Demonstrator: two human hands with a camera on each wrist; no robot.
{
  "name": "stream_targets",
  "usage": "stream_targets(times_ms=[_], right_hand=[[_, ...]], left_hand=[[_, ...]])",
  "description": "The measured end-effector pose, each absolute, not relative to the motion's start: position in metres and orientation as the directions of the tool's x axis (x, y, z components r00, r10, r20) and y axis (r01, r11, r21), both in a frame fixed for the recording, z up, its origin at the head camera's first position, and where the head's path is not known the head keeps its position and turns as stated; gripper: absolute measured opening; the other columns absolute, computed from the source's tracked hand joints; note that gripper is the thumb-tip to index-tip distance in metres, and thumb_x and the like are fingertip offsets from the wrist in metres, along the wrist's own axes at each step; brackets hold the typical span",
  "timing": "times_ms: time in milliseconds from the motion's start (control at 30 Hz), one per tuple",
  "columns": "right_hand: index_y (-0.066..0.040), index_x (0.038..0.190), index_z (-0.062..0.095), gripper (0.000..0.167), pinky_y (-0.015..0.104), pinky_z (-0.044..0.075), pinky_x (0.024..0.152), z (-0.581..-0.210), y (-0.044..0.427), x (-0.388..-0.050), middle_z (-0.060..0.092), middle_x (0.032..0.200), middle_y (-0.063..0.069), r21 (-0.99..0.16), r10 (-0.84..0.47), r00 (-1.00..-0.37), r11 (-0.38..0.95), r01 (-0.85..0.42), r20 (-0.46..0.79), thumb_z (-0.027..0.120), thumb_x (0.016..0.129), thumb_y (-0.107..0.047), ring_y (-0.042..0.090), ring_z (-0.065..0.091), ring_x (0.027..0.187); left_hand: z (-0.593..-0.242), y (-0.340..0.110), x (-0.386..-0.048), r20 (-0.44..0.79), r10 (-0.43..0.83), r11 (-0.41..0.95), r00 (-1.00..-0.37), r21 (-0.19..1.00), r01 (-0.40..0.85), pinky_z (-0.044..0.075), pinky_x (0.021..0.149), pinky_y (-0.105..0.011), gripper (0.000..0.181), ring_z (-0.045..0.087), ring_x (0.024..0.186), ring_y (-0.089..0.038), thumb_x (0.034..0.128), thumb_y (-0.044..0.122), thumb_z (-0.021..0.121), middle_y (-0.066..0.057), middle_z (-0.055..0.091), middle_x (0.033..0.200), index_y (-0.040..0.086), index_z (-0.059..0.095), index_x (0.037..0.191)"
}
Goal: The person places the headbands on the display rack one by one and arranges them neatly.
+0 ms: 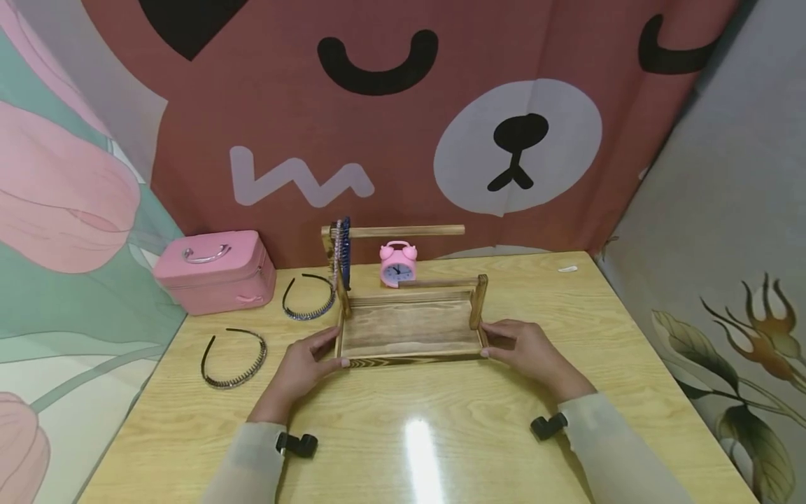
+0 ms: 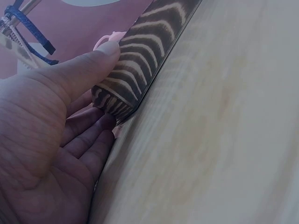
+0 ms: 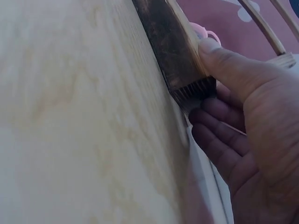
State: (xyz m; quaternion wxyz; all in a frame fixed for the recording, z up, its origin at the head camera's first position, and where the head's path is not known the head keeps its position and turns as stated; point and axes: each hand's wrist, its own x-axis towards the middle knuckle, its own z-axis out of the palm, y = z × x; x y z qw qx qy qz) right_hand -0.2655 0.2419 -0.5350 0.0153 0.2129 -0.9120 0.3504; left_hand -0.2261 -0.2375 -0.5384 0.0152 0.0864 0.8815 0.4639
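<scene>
A brown wooden rack (image 1: pixel 409 329) with a tray base, posts and two rails stands on the table. My left hand (image 1: pixel 303 360) grips its left end; in the left wrist view the thumb (image 2: pixel 88 70) lies on the striped front board (image 2: pixel 140 56) and the fingers curl at the corner. At the opposite end my right hand (image 1: pixel 525 350) holds the rack likewise, thumb (image 3: pixel 224 56) against the dark front board (image 3: pixel 173 46). Headbands (image 1: pixel 345 252), some blue, hang from the upper rail's left end. The tray holds nothing visible.
Two dark toothed headbands lie on the table, one (image 1: pixel 234 381) near the left edge, another (image 1: pixel 308 315) by the rack. A pink case (image 1: pixel 217 276) sits at the back left. Behind the rack stands a pink alarm clock (image 1: pixel 398 266). A small white item (image 1: pixel 567 269) lies at the back right.
</scene>
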Motion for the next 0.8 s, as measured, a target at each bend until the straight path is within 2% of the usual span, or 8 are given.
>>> stream_targets(times_ms=[233,567,800], right_hand=[[-0.011,0.148,0.070,0.062,0.062,0.054,0.116,-0.528,0.239,-0.270,0.071,0.146,0.014,-0.574,-0.419,-0.885,0.681,-0.455,0.203,0.088,0.094,-0.037,0.041,0.065,0.139],[-0.016,0.143,0.074,0.059,0.060,0.057,0.113,-0.524,0.237,-0.271,0.075,0.141,0.010,-0.603,-0.390,-0.908,0.691,-0.400,0.156,0.089,0.092,-0.041,0.038,0.068,0.135],[-0.013,0.142,0.074,0.059,0.063,0.056,0.113,-0.525,0.238,-0.263,0.074,0.141,0.013,-0.592,-0.390,-0.911,0.706,-0.390,0.134,0.088,0.092,-0.042,0.042,0.068,0.135]], left_hand=[[-0.539,-0.237,-0.226,0.061,0.147,0.552,-0.987,0.823,0.133,0.045,0.125,-0.045,0.074,0.055,0.150,-0.034,0.0923,0.028,0.091,-0.012,0.055,0.164,0.012,0.059,0.158],[-0.540,-0.238,-0.225,0.073,0.137,0.533,-0.988,0.835,0.136,0.045,0.125,-0.045,0.075,0.056,0.149,-0.034,0.0912,0.028,0.091,-0.011,0.056,0.164,0.012,0.060,0.158],[-0.538,-0.239,-0.225,0.051,0.155,0.559,-0.987,0.819,0.130,0.042,0.128,-0.048,0.076,0.055,0.150,-0.034,0.0917,0.032,0.091,-0.010,0.056,0.164,0.013,0.059,0.158]])
